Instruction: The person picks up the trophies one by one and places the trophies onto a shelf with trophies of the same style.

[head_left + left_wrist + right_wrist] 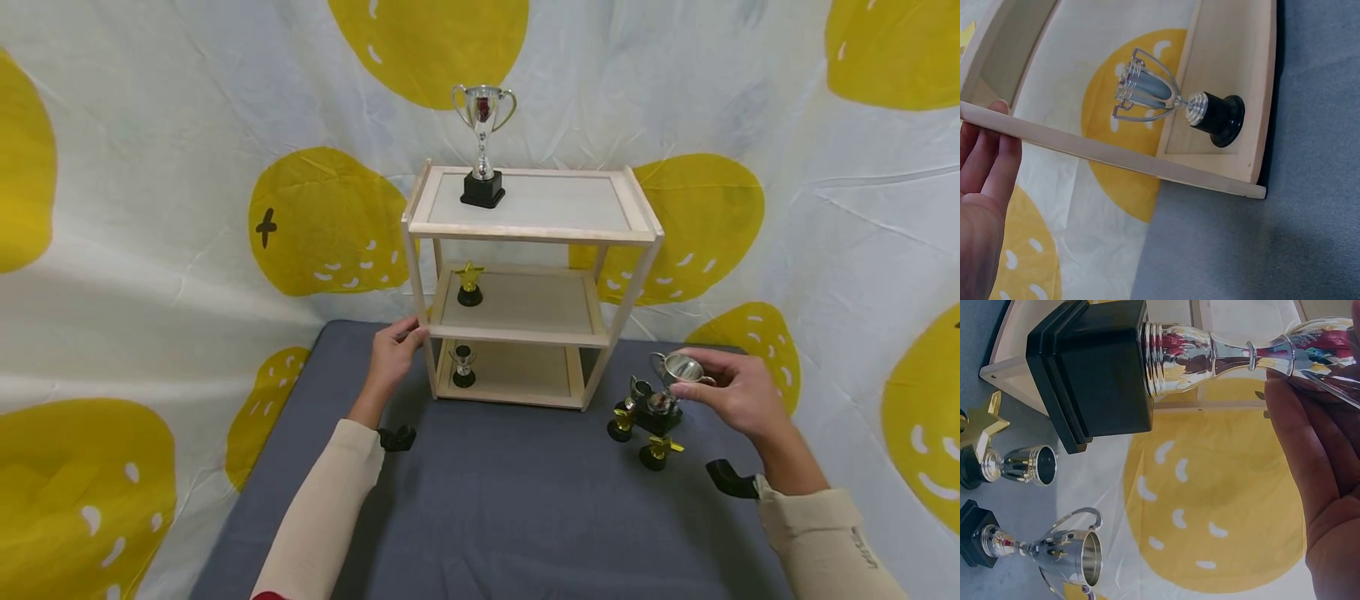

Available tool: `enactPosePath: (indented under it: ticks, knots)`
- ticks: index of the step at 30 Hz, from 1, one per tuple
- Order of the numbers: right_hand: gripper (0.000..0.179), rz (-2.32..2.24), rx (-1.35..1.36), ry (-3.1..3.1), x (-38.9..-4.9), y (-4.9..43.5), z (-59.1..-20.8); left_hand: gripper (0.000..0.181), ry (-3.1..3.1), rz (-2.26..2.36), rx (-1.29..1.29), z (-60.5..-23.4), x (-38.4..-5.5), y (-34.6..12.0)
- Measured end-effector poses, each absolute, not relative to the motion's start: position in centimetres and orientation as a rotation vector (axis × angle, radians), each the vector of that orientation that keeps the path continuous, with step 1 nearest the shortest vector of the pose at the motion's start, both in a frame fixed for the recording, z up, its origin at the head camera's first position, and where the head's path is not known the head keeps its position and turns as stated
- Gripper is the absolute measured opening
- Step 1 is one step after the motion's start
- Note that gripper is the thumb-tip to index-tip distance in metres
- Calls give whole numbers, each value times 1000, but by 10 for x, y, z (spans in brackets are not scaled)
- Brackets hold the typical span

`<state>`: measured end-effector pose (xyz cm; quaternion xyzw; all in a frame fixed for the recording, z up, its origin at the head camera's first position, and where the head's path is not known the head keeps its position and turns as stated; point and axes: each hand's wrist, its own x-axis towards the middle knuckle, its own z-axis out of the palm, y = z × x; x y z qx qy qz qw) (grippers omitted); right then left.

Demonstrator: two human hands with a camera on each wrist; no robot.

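Note:
My right hand grips a silver trophy cup by its bowl, fingers around the bowl; its black square base shows large in the right wrist view. My left hand holds the left front post of a light wooden shelf rack, the fingertips curled behind it. Close to the held cup on the cloth stand two gold star trophies and a smaller silver cup. A two-handled silver cup stands lowest in the right wrist view.
On the rack's top stands a tall silver cup, on the middle shelf a gold star trophy, on the bottom shelf a small silver cup, all toward the left. Grey cloth covers the table. A lemon-print curtain hangs behind.

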<state>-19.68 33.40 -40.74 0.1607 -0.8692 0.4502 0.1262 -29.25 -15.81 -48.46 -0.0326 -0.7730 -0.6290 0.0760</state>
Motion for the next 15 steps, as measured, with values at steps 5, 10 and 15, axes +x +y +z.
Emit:
enactPosePath:
  ticks: [5,10,15]
  knots:
    - [39,1346,496,-2521,-198,330,-409,43,-2310,-1885,-93,-486,-290,-159]
    - [39,1356,535,-2509,-198,327,-408,43,-2329,-1869,-78,-488,-290,-159]
    - [37,1321,553,-2532,-199,325,-405,43,-2316,-1874,-96,-486,-293,-158]
